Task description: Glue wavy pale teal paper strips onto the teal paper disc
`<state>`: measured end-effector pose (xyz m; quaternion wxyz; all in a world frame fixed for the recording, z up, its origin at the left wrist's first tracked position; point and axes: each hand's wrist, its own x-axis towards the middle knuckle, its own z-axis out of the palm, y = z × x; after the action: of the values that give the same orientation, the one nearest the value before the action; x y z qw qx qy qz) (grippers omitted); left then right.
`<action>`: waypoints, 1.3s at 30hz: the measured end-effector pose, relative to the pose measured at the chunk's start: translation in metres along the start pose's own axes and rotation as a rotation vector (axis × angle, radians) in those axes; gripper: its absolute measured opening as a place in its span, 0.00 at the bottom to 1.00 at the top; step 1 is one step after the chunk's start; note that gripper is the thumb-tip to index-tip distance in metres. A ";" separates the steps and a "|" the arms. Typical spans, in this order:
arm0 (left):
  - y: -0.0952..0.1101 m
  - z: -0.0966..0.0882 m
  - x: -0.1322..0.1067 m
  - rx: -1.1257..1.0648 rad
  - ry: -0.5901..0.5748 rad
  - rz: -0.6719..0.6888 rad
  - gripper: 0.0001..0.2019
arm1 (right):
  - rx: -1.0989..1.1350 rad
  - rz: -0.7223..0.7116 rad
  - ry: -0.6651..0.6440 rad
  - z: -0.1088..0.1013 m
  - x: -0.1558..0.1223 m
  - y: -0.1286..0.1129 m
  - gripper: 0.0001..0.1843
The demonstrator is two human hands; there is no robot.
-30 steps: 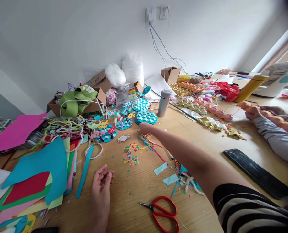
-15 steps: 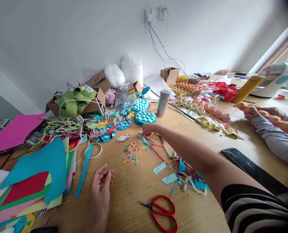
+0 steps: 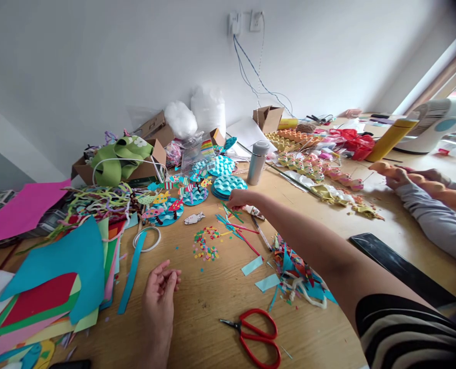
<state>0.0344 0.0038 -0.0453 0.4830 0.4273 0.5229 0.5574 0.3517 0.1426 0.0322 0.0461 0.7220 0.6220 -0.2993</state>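
Observation:
My right hand (image 3: pixel 237 199) reaches far across the table, fingers bent downward and closed at the front edge of a stack of blue wavy discs (image 3: pixel 228 187). Whatever those fingers hold is hidden. A small white printed tube (image 3: pixel 254 211) shows below the wrist; I cannot tell whether the hand touches it. Thin coloured paper strips (image 3: pixel 240 228) lie just in front of the fingers. My left hand (image 3: pixel 162 284) rests on the table with loosely curled fingers and nothing in it. Colourful paper dots (image 3: pixel 206 244) and a white fish cutout (image 3: pixel 194 218) lie between the hands.
Red-handled scissors (image 3: pixel 256 333) lie near the front. Coloured paper sheets (image 3: pixel 55 277) cover the left side. A steel flask (image 3: pixel 257 163) stands behind my right hand. Paper scraps (image 3: pixel 295 269) lie beneath my right arm. Another person's hand (image 3: pixel 397 178) holds an orange egg-carton strip (image 3: pixel 435 189).
My right hand has shifted slightly right and up, away from the strips. The white printed tube now shows below its wrist. My left hand stays in place.

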 end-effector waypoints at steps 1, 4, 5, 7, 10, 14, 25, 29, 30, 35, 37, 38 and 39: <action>0.000 0.000 0.000 0.001 0.000 -0.002 0.25 | -0.012 0.002 0.009 0.000 0.002 0.001 0.11; -0.001 -0.001 -0.001 0.007 0.002 -0.003 0.25 | -0.081 0.017 0.003 0.004 0.007 0.000 0.13; -0.001 -0.001 -0.001 0.009 0.001 -0.004 0.25 | -0.107 0.024 -0.006 0.006 0.009 -0.001 0.13; -0.003 -0.002 -0.001 0.009 -0.004 -0.006 0.25 | -0.153 0.036 -0.029 0.011 0.012 -0.003 0.14; -0.004 -0.002 0.000 0.005 -0.012 -0.011 0.25 | -0.209 0.036 -0.048 0.015 0.016 -0.006 0.16; -0.002 -0.001 0.000 0.003 -0.004 -0.024 0.25 | -0.286 0.015 0.013 0.016 0.023 -0.005 0.18; -0.003 -0.002 0.001 0.009 -0.012 -0.019 0.25 | -0.446 -0.074 0.071 0.029 0.038 -0.010 0.18; -0.001 0.000 0.000 -0.001 -0.010 -0.016 0.25 | -0.491 -0.093 0.084 0.026 0.031 -0.002 0.18; -0.001 0.000 -0.001 0.000 -0.007 -0.016 0.24 | -0.499 -0.098 0.085 0.026 0.028 0.001 0.18; 0.000 -0.001 -0.002 0.012 -0.008 -0.010 0.24 | -0.516 -0.106 0.077 0.030 0.014 0.007 0.14; 0.000 -0.001 -0.002 0.013 -0.015 -0.009 0.24 | -0.511 -0.105 0.073 0.031 0.009 0.007 0.13; 0.000 -0.001 -0.002 0.012 -0.018 -0.010 0.24 | -0.506 -0.105 0.071 0.031 0.006 0.007 0.12; 0.000 -0.001 -0.002 0.011 -0.020 -0.011 0.24 | -0.499 -0.105 0.072 0.031 0.003 0.006 0.12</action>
<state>0.0342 0.0019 -0.0454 0.4887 0.4327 0.5236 0.5475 0.3460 0.1305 0.0031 0.1850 0.6651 0.7146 -0.1128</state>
